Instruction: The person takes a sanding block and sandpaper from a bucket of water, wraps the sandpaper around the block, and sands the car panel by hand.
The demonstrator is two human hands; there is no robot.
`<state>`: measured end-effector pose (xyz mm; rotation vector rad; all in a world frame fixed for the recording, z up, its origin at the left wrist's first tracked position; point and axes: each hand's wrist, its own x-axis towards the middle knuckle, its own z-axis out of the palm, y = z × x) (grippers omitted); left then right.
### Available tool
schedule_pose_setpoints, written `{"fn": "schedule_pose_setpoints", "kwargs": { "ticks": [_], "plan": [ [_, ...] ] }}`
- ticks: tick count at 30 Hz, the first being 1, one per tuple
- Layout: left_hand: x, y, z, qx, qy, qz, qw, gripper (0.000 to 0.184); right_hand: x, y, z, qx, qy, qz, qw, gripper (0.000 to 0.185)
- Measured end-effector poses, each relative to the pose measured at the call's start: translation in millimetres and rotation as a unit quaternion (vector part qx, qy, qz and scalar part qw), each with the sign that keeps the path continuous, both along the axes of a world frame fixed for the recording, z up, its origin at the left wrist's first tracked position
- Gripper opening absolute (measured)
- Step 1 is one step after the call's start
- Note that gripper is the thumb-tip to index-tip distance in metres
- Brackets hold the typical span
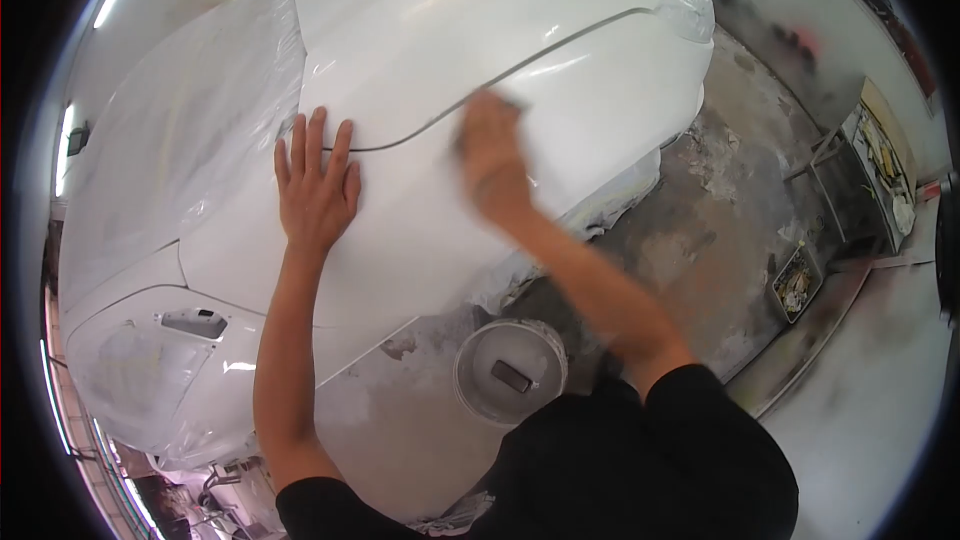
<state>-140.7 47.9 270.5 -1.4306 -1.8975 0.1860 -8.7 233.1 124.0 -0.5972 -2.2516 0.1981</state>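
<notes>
A white car body [400,230] fills the upper left and middle, with a dark curved panel seam across it. My left hand [318,185] lies flat on the panel at the seam's left end, its fingers spread. Farther right, my right hand [490,145] is on the panel just below the seam, blurred by motion. Its fingers are bent round a dark thing that shows only at the edges and cannot be made out. Clear plastic film [190,110] covers the glass at the left.
A round bucket [462,372] with a dark block inside stands on the floor below the car. At the right are a metal stand [825,185] and a small tray [780,290] of debris. More plastic film [690,5] wraps the car's far corner.
</notes>
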Motion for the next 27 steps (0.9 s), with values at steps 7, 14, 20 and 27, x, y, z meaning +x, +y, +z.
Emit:
{"fn": "schedule_pose_setpoints", "kwargs": {
  "ticks": [7,14,20,27],
  "plan": [
    [1,-2,-1,-0.009,0.002,0.026,1.000,0.054,53,126,-19,-0.011,0.052,-0.017,0.998,0.052],
    [2,3,-3,-0.012,0.027,0.006,1.000,0.055,18,115,-65,-0.135,0.165,-0.164,0.963,0.070],
    [8,7,-2,-0.034,0.044,0.013,0.998,0.052,62,165,-91,-0.141,0.232,-0.105,0.957,0.066],
    [7,13,-5,-0.025,0.040,0.005,0.999,0.052,47,196,-125,-0.046,-0.025,-0.325,0.944,0.060]
  ]
}}
